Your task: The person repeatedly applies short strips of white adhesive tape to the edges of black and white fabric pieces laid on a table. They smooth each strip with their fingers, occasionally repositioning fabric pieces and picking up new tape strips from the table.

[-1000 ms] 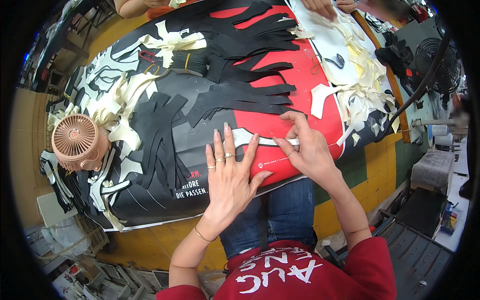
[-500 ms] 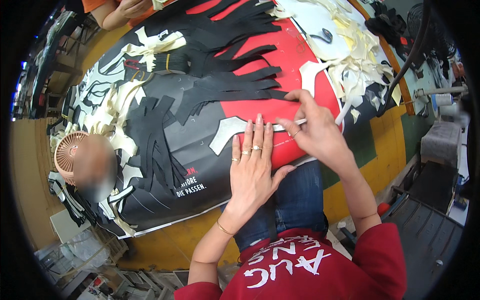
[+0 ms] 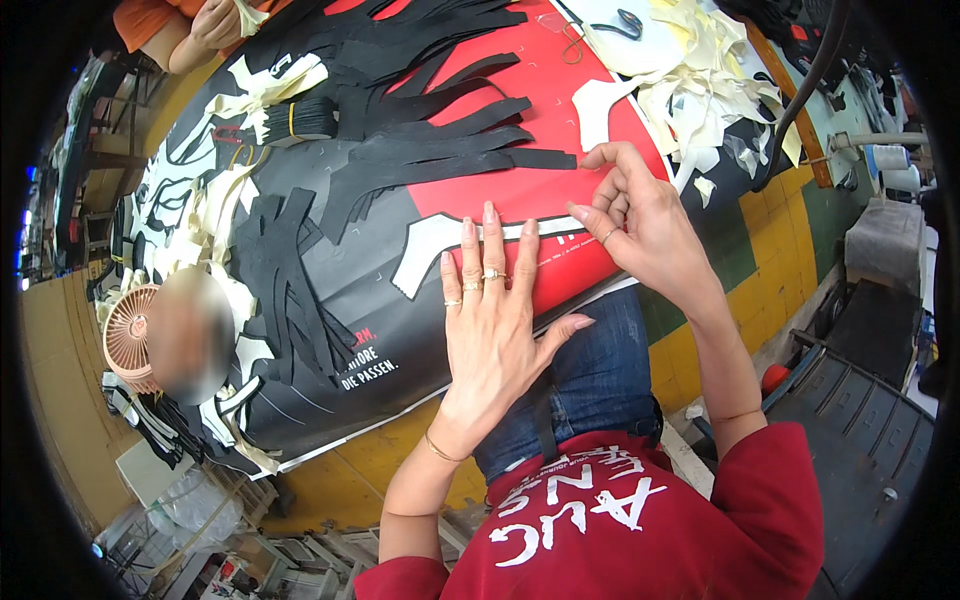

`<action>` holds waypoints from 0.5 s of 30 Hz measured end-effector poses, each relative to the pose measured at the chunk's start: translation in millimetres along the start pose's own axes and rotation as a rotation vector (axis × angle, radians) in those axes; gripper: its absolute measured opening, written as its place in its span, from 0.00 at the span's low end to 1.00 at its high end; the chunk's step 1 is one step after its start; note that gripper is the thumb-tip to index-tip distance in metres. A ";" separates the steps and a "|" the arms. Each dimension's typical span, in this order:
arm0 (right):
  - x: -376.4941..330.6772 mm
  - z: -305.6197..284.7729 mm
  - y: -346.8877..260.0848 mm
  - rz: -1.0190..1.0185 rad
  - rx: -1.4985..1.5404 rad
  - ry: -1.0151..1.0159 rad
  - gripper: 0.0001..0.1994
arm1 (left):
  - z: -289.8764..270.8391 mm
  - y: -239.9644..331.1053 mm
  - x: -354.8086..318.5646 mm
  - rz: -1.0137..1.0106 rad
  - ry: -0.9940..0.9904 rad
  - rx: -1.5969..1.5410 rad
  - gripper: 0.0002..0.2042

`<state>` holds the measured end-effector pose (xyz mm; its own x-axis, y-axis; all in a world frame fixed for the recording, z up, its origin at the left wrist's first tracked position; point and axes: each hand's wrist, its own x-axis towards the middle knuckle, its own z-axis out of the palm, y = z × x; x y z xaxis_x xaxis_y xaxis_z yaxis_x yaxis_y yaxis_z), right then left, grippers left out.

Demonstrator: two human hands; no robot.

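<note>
My left hand (image 3: 492, 315) lies flat with fingers spread, its fingertips on a white cut piece (image 3: 428, 247) edged in black. The piece has a broad angled end at the left and a narrow strip running right. Above the strip's right end is my right hand (image 3: 645, 220), with bent fingers and the thumb and index finger apart. The thumb tip is close to the strip. Near the index fingertip is the end of a black fabric strip (image 3: 545, 159). Nothing shows between thumb and index; the other fingers are curled and partly hidden.
Black strips (image 3: 430, 105) fan across the red and black table cover (image 3: 400, 345). Another white piece (image 3: 597, 110) lies beyond my right hand. Cream scraps (image 3: 690, 90) and scissors (image 3: 625, 25) are at the far right; a small fan (image 3: 133, 338) stands left. A co-worker's hand (image 3: 215, 22) shows at far left.
My right thumb and index finger have moved slightly up and apart from the strip. The black edging round the white piece shows more plainly. The whole view has shifted a little.
</note>
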<state>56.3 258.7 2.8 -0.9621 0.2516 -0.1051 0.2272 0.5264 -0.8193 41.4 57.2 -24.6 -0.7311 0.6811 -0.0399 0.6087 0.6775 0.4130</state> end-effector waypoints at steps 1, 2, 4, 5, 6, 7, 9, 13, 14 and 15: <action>-0.3 0.2 0.4 -0.007 -0.015 0.004 0.17 | -0.7 0.5 0.3 0.005 0.002 0.004 0.49; -0.7 0.5 0.9 -0.013 -0.029 0.008 0.17 | -1.4 0.9 0.5 0.010 0.004 0.009 0.48; -1.0 2.1 2.6 -0.040 -0.017 0.018 0.17 | -2.0 1.8 0.8 0.015 0.009 0.000 0.47; -1.0 3.3 3.7 -0.040 -0.009 0.022 0.17 | -1.8 2.5 1.1 0.014 0.014 -0.013 0.46; -1.3 4.2 4.7 -0.058 -0.010 0.027 0.17 | -1.6 2.7 1.2 0.016 0.022 -0.032 0.46; -1.7 4.9 5.8 -0.063 -0.008 0.031 0.17 | -1.5 2.7 1.3 0.018 0.019 -0.023 0.46; -2.2 6.7 7.5 -0.076 -0.026 0.044 0.17 | -0.8 2.4 1.4 0.028 0.018 -0.015 0.46; -7.5 12.7 10.3 -0.084 -0.126 0.063 0.15 | 2.7 5.3 1.5 0.015 0.039 0.000 0.45; -10.2 14.3 11.6 -0.078 -0.158 0.065 0.14 | 3.5 5.8 1.8 0.014 0.048 -0.003 0.45; -12.7 16.2 13.6 -0.165 -0.229 0.136 0.13 | 4.0 6.0 1.9 0.014 0.056 -0.005 0.45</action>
<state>69.2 249.5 -16.2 -0.9633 0.2458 0.1079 0.1124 0.7343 -0.6694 44.9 63.7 -25.9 -0.7389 0.6736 0.0172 0.6174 0.6666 0.4177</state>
